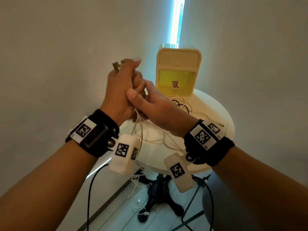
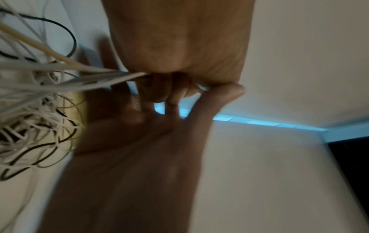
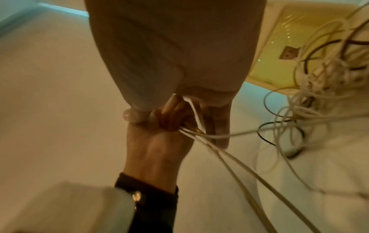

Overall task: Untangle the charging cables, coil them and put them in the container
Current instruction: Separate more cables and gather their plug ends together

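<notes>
Above the round white table [image 1: 215, 112] my left hand [image 1: 131, 80] grips a bundle of white and beige charging cables [image 1: 137, 125], with plug ends [image 1: 115, 66] sticking out above the fist. My right hand [image 1: 143, 99] wraps over the left fingers, thumb on top, and holds the same cables [image 3: 196, 117] just below. The strands [image 2: 89, 77] run from both hands down to a tangle of white and black cables [image 1: 180, 103] on the table. A cream container with a yellow front [image 1: 178, 64] stands upright behind the tangle.
More white cables [image 1: 138, 195] lie on the floor by the table's black pedestal base [image 1: 158, 192]. A thin black metal frame [image 1: 195, 207] stands at the lower right. Walls close in behind and to the left of the table.
</notes>
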Demonstrator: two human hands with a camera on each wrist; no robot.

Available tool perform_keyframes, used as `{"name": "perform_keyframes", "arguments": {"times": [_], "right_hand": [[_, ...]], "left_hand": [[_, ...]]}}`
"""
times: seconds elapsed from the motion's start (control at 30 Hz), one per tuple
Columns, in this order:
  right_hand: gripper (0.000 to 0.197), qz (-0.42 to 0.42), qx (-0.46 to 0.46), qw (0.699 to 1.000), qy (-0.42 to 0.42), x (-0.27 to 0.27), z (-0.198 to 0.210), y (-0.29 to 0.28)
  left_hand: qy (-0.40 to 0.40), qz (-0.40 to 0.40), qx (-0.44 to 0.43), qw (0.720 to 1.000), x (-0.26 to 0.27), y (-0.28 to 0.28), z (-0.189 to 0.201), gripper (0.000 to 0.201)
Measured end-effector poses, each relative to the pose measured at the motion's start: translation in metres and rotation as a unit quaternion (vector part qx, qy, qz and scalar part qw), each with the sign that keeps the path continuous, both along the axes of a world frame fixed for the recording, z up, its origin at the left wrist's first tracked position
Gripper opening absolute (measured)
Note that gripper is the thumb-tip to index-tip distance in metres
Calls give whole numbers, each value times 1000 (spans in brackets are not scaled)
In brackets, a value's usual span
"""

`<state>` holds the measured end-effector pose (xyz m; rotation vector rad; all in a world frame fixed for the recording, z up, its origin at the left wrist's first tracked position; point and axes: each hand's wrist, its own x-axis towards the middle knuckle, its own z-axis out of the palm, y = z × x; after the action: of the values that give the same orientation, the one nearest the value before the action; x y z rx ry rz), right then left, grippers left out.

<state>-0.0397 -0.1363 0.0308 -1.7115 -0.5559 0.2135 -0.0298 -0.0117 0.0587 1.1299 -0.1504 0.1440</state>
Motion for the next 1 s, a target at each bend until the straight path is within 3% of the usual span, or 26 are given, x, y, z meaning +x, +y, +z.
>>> {"name": "perform_keyframes", "arguments": {"times": [0.07,0.17,0.37,0.47,0.6,0.8,0.9,1.0], "right_hand": [[38,36,-2,999,8,-2,-9,-3],[27,45,-42,998,-4,-2,-16,-10],[34,78,-52,995,23,1,-26,-15],[37,42,-51,997,27,0,-33,-13],[39,-8,-43,999,-20,-2,-44,-7],[36,-21,-86,991,-103,-11,-46,-6],[39,-35,-173,976,-130,-3,-37,-28],[32,-125,-270,948,-115,21,-35,-70]], "left_hand": [[-5,-18,-4,1000,3,7,3,54],[-5,-51,-1,999,6,19,1,54],[-16,-79,51,995,9,29,2,57],[-2,-102,32,994,12,31,0,57],[34,-117,1,993,13,28,-7,48],[68,-105,3,992,15,33,-2,58],[66,-108,10,992,16,37,-1,60],[70,-104,25,992,14,39,-11,59]]}}
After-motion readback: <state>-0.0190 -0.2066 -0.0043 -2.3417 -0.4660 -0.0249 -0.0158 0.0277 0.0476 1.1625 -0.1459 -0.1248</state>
